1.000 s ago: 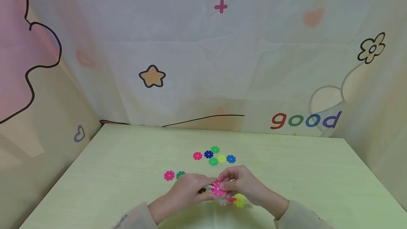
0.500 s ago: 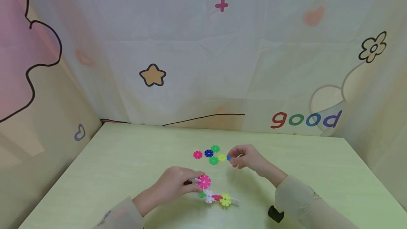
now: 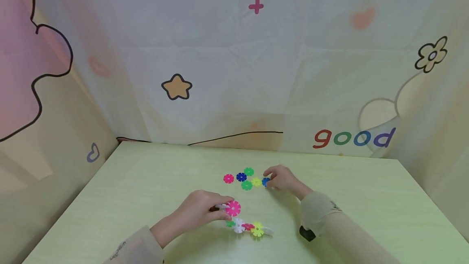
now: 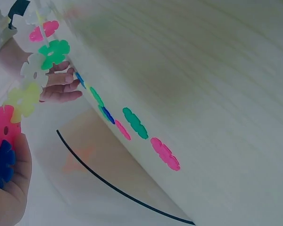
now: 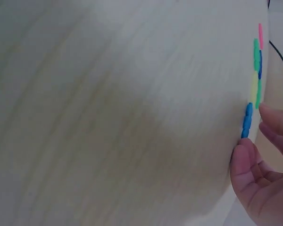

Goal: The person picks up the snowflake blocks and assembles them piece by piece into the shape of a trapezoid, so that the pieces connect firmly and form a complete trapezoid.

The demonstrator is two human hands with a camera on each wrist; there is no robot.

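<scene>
My left hand (image 3: 194, 211) holds a chain of interlocking snowflake discs by one end, between thumb and fingers. A pink disc (image 3: 233, 208) shows at the fingertips; a white disc (image 3: 239, 225) and a yellow disc (image 3: 257, 229) hang farther along. In the left wrist view a dark blue disc (image 4: 2, 165) lies against the palm. Over at the loose discs, my right hand (image 3: 283, 178) reaches a blue disc (image 3: 265, 182) lying flat. Its thumb is at the disc's near edge in the right wrist view, while the other fingers stand apart from it.
Beside the blue disc lie a loose yellow disc (image 3: 256, 182), a dark blue disc (image 3: 241, 177), a pink disc (image 3: 229, 179) and two green discs (image 3: 247, 185). Another pink disc (image 4: 165, 154) and a dark green disc (image 4: 135, 123) show in the left wrist view. A printed curtain (image 3: 220, 105) backs the table.
My right hand has left the chain and moved forward to the blue disc, its fingers now spread wider than half a second ago. My left hand has shifted left with the chain.
</scene>
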